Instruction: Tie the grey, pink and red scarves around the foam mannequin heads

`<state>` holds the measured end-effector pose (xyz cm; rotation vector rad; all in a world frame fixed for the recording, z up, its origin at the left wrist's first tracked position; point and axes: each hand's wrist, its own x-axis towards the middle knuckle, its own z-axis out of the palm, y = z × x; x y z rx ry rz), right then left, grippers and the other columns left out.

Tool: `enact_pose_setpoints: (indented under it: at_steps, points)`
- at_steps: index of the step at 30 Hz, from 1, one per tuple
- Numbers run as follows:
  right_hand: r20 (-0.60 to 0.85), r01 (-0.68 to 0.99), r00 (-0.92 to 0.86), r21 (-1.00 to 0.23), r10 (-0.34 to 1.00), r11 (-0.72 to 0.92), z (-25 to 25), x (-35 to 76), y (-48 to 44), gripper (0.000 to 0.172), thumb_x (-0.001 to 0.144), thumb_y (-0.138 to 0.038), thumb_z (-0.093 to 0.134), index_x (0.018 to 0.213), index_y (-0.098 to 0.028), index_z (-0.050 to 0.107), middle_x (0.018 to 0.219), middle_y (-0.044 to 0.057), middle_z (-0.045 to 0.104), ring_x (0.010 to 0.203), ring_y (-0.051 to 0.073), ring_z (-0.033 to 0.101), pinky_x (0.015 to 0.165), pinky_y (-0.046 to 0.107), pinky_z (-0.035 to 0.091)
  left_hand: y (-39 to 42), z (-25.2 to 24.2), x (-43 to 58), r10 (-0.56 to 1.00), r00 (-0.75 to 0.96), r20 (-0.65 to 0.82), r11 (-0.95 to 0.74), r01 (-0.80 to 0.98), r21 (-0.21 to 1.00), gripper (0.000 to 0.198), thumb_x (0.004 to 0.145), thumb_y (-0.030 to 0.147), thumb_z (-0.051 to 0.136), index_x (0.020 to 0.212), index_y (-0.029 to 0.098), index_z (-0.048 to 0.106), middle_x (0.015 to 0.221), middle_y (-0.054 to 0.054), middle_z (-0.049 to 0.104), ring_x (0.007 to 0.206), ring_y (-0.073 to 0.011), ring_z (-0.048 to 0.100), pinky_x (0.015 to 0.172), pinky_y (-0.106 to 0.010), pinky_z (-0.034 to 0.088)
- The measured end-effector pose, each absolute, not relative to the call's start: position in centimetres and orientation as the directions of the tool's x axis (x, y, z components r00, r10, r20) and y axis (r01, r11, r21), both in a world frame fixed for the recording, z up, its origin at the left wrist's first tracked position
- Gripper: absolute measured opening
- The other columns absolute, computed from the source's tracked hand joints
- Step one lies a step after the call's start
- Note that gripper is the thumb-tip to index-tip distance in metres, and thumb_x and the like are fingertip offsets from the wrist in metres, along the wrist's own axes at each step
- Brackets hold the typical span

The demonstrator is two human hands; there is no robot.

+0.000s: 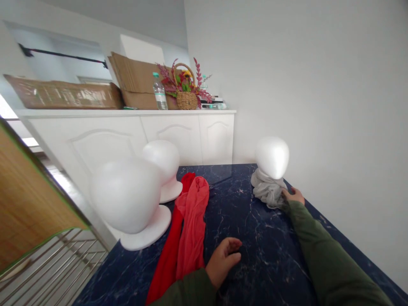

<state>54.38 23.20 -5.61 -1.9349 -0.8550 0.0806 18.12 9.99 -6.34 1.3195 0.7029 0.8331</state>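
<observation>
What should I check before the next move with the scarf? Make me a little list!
1. Right hand at the gray scarf: ok, touching it.
2. Scarf bunched at the neck of the right-side white head: ok.
3. That head's base flat on the table: cannot tell, scarf hides it.
4. Left hand free: ok, holding nothing.
5. Red cloth clear of the left sleeve: cannot tell, they overlap in view.

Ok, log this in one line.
right hand: touching gray scarf | left hand: empty, near coral scarf | gray scarf: around neck of rightmost mannequin head
</observation>
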Motion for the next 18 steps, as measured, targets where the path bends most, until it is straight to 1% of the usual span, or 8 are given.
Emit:
enact_pose_setpoints:
  at_steps: [3, 6, 8, 10, 13, 15, 17, 18]
  points:
    - [0.338, 0.498, 0.773, -0.848, 0.538, -0.182, -6.8, 54.1, 20.5, 0.063, 0.065, -0.047, 0.051, 0.108, -0.001, 0.048, 0.106, 0.022, 0.053, 0.096, 0.027, 0.051, 0.081, 0.037, 0.040, 9.6, -5.7, 18.4, 0.868, 0.494, 0.050, -0.046, -0.020, 0.999, 0.025, 0.069, 0.022, 0.052, 0.093, 0.016, 0.051, 0.096, -0.008, 0.057, 0.094, -0.0181, 0.052, 0.087, -0.033, 0.038]
    - [0.429, 0.529, 0.763, -0.844, 0.483, -0.087, -6.9, 52.6, 17.3, 0.061, 0.063, -0.051, 0.049, 0.102, -0.004, 0.053, 0.101, 0.019, 0.056, 0.094, 0.026, 0.051, 0.084, 0.040, 0.038, 9.8, -3.5, 17.4, 0.900, 0.404, 0.162, -0.282, 0.258, 0.924, 0.023, 0.073, 0.023, 0.045, 0.094, 0.015, 0.051, 0.091, -0.008, 0.057, 0.088, -0.0175, 0.054, 0.079, -0.032, 0.042]
    - [0.518, 0.598, 0.701, -0.802, 0.490, -0.009, -6.5, 50.3, 15.2, 0.056, 0.063, -0.051, 0.048, 0.098, -0.007, 0.055, 0.099, 0.017, 0.056, 0.095, 0.026, 0.049, 0.087, 0.041, 0.036, 10.8, -1.8, 15.7, 0.878, 0.356, 0.319, -0.469, 0.518, 0.715, 0.029, 0.074, 0.025, 0.044, 0.100, 0.015, 0.050, 0.101, -0.010, 0.055, 0.098, -0.0207, 0.050, 0.086, -0.035, 0.039]
    - [0.552, 0.603, 0.613, -0.789, 0.565, 0.116, -6.2, 46.8, 13.5, 0.052, 0.063, -0.050, 0.049, 0.095, -0.010, 0.056, 0.098, 0.015, 0.056, 0.095, 0.025, 0.049, 0.085, 0.041, 0.037, 12.2, -0.8, 13.6, 0.868, 0.299, 0.396, -0.469, 0.755, 0.458, 0.044, 0.070, 0.029, 0.051, 0.111, 0.013, 0.045, 0.117, -0.015, 0.045, 0.111, -0.0292, 0.039, 0.093, -0.043, 0.030]
    - [0.302, 0.289, 0.476, -0.941, 0.826, 0.177, -6.1, 40.0, 11.9, 0.048, 0.061, -0.052, 0.053, 0.091, -0.014, 0.054, 0.095, 0.012, 0.056, 0.086, 0.022, 0.054, 0.076, 0.039, 0.044, 14.1, -0.8, 11.2, 0.954, 0.206, 0.218, -0.263, 0.923, 0.282, 0.051, 0.065, 0.021, 0.053, 0.113, 0.005, 0.044, 0.111, -0.024, 0.048, 0.102, -0.0374, 0.046, 0.081, -0.051, 0.036]
    - [0.090, 0.085, 0.334, -0.994, 0.938, 0.065, -6.1, 35.3, 11.5, 0.046, 0.065, -0.053, 0.051, 0.091, -0.016, 0.052, 0.087, 0.010, 0.058, 0.076, 0.020, 0.059, 0.067, 0.038, 0.048, 14.3, -1.1, 11.0, 0.954, 0.264, 0.141, -0.293, 0.918, 0.268, 0.044, 0.066, 0.010, 0.044, 0.110, 0.003, 0.047, 0.100, -0.022, 0.055, 0.095, -0.0334, 0.052, 0.079, -0.048, 0.040]
    - [0.010, 0.020, 0.232, -1.000, 0.973, 0.006, -5.9, 31.5, 11.3, 0.040, 0.072, -0.051, 0.044, 0.088, -0.016, 0.052, 0.079, 0.008, 0.060, 0.067, 0.017, 0.061, 0.061, 0.036, 0.051, 13.4, -0.8, 11.9, 0.910, 0.369, 0.192, -0.411, 0.869, 0.278, 0.045, 0.067, 0.005, 0.038, 0.111, 0.005, 0.047, 0.105, -0.018, 0.055, 0.101, -0.0261, 0.050, 0.088, -0.041, 0.037]
    - [0.005, 0.091, 0.158, -0.996, 0.988, -0.010, -5.6, 30.1, 11.2, 0.038, 0.078, -0.049, 0.036, 0.087, -0.015, 0.052, 0.078, 0.008, 0.061, 0.067, 0.016, 0.062, 0.060, 0.034, 0.051, 12.6, -0.4, 12.7, 0.876, 0.425, 0.227, -0.477, 0.833, 0.281, 0.047, 0.067, 0.005, 0.037, 0.114, 0.008, 0.046, 0.111, -0.014, 0.053, 0.105, -0.0224, 0.047, 0.093, -0.037, 0.033]
